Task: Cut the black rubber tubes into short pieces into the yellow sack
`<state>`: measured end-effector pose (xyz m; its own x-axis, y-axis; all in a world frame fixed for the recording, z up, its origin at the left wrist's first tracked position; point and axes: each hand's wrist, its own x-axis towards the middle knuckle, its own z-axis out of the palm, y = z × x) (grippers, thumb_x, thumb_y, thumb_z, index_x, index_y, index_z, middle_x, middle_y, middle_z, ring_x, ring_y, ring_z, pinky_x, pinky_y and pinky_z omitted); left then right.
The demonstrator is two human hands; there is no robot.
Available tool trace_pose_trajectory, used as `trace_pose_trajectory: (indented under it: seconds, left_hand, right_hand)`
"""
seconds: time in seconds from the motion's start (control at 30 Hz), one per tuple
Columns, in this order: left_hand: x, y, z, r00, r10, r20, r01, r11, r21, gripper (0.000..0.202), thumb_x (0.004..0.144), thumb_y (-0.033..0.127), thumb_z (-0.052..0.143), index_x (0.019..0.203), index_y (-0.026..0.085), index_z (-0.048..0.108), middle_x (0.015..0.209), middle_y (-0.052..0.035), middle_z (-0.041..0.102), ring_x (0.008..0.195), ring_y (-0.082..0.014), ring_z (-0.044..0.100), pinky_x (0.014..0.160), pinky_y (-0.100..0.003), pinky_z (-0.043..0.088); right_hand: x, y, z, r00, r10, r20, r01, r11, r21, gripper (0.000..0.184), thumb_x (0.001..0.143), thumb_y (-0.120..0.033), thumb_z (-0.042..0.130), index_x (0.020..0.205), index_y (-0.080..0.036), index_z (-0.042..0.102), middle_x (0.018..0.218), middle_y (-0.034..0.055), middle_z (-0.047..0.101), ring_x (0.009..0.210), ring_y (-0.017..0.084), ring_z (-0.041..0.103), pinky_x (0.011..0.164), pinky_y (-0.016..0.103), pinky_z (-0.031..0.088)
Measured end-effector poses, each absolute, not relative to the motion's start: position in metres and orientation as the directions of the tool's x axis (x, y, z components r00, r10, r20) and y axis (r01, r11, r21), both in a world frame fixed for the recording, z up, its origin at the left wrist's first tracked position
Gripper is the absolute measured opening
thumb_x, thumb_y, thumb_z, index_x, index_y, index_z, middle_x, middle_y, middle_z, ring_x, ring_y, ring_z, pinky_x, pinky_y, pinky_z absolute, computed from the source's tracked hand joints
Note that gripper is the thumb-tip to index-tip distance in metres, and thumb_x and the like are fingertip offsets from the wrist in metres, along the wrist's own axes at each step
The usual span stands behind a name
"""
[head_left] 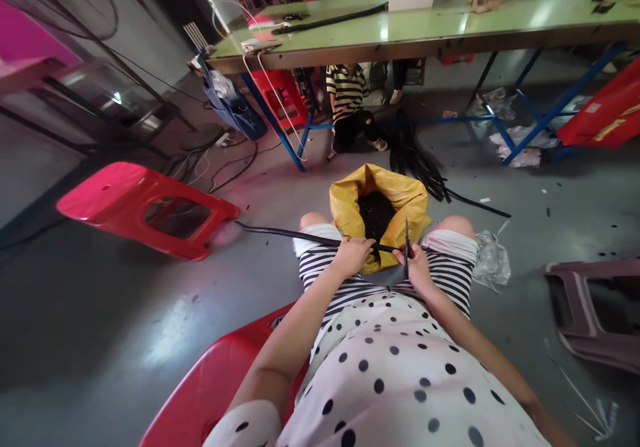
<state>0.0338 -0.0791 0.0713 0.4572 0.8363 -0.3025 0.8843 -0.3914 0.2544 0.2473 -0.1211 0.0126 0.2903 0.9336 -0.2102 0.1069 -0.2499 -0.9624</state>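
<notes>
My left hand (354, 255) is wrapped round a long black rubber-like strip (285, 232), whose free length stretches out to the left past my knee. In my right hand (416, 265) is a pair of scissors (407, 237) with the blades pointing up and away from me. The strip's right end reaches the right-hand fingers beside the scissors; whether the blades touch it I cannot tell. Directly beyond both hands, between my knees, stands a yellow sack (345, 200) with its rim folded open. Dark small pieces (376, 215) lie inside it.
A bundle of black strips (411, 153) lies on the floor beyond the sack. Red stool (150, 197) stands left, grey-brown stool (590, 300) right. A green-topped table (340, 33) crosses the back; a person in a striped shirt (346, 90) sits under it. Clear plastic (493, 259) lies by my right knee.
</notes>
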Motion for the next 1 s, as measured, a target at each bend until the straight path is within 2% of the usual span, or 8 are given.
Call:
trace_pose_trajectory:
  seconds: [0.2, 0.37, 0.57, 0.7, 0.83, 1.0]
  left_hand:
    - [0.026, -0.067, 0.077, 0.445, 0.862, -0.244, 0.888, -0.388, 0.247, 0.041, 0.118, 0.02, 0.054, 0.155, 0.026, 0.071, 0.142, -0.0096, 0.082, 0.14, -0.0277, 0.074, 0.117, -0.044, 0.054]
    - [0.022, -0.07, 0.069, 0.433, 0.891, -0.14, 0.879, -0.383, 0.284, 0.037, 0.115, 0.019, 0.061, 0.147, 0.024, 0.077, 0.139, -0.0104, 0.083, 0.136, -0.0288, 0.076, 0.119, -0.045, 0.054]
    - [0.02, -0.075, 0.045, 0.364, 0.931, -0.024, 0.885, -0.337, 0.321, 0.041, 0.116, 0.018, 0.056, 0.151, 0.021, 0.075, 0.14, -0.012, 0.083, 0.136, -0.0285, 0.074, 0.13, -0.049, 0.045]
    - [0.014, -0.073, 0.033, 0.318, 0.947, 0.036, 0.888, -0.311, 0.339, 0.043, 0.116, 0.019, 0.053, 0.152, 0.021, 0.075, 0.142, -0.013, 0.081, 0.138, -0.0279, 0.072, 0.134, -0.052, 0.04]
    - [0.004, -0.054, 0.04, 0.336, 0.942, -0.002, 0.906, -0.323, 0.273, 0.047, 0.115, 0.016, 0.047, 0.154, 0.02, 0.073, 0.143, -0.0148, 0.08, 0.138, -0.0299, 0.07, 0.134, -0.053, 0.04]
    - [-0.004, -0.005, 0.063, 0.413, 0.911, -0.004, 0.903, -0.409, 0.135, 0.055, 0.109, 0.007, 0.045, 0.152, 0.026, 0.073, 0.139, -0.0156, 0.079, 0.137, -0.032, 0.069, 0.135, -0.057, 0.036]
  right_hand:
    - [0.247, -0.113, 0.015, 0.277, 0.946, -0.167, 0.149, -0.214, -0.965, 0.073, 0.058, -0.088, 0.09, 0.085, -0.025, 0.066, 0.079, 0.0049, 0.072, 0.078, 0.026, 0.063, 0.075, 0.04, 0.052]
    - [0.245, -0.106, 0.024, 0.255, 0.952, -0.172, 0.162, -0.217, -0.963, 0.074, 0.055, -0.087, 0.09, 0.083, -0.024, 0.066, 0.077, 0.0042, 0.068, 0.076, 0.024, 0.06, 0.075, 0.039, 0.051]
    - [0.24, -0.092, 0.028, 0.237, 0.958, -0.163, 0.115, -0.194, -0.974, 0.074, 0.053, -0.084, 0.093, 0.087, -0.022, 0.07, 0.084, 0.0061, 0.073, 0.082, 0.026, 0.065, 0.08, 0.04, 0.053]
    - [0.233, -0.08, 0.021, 0.237, 0.953, -0.19, 0.042, -0.205, -0.978, 0.075, 0.054, -0.081, 0.095, 0.092, -0.022, 0.07, 0.08, 0.0024, 0.07, 0.076, 0.023, 0.063, 0.076, 0.037, 0.051]
    - [0.224, -0.055, 0.014, 0.215, 0.959, -0.182, 0.031, -0.193, -0.981, 0.074, 0.054, -0.081, 0.094, 0.091, -0.023, 0.068, 0.077, 0.0003, 0.068, 0.073, 0.021, 0.062, 0.072, 0.036, 0.051]
    - [0.225, -0.024, 0.005, 0.145, 0.972, -0.184, 0.111, -0.2, -0.973, 0.068, 0.059, -0.081, 0.093, 0.084, -0.025, 0.063, 0.069, 0.0001, 0.066, 0.066, 0.021, 0.061, 0.065, 0.034, 0.05]
